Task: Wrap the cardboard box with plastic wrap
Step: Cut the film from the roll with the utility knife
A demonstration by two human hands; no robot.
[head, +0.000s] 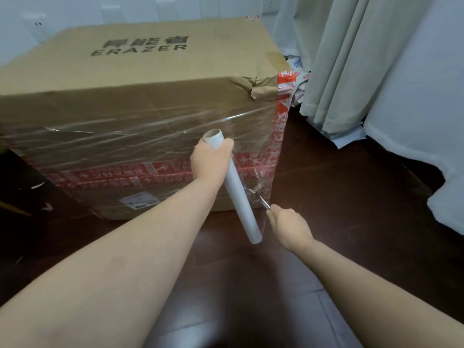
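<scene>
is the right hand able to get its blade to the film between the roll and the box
Probably yes. The right hand holds a blade whose tip meets the stretched film beside the roll, with nothing between. The left hand grips the roll's top end, clear of it.

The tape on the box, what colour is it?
Red with white printing. The head view shows the tape best, across the front of the cardboard box.
</scene>
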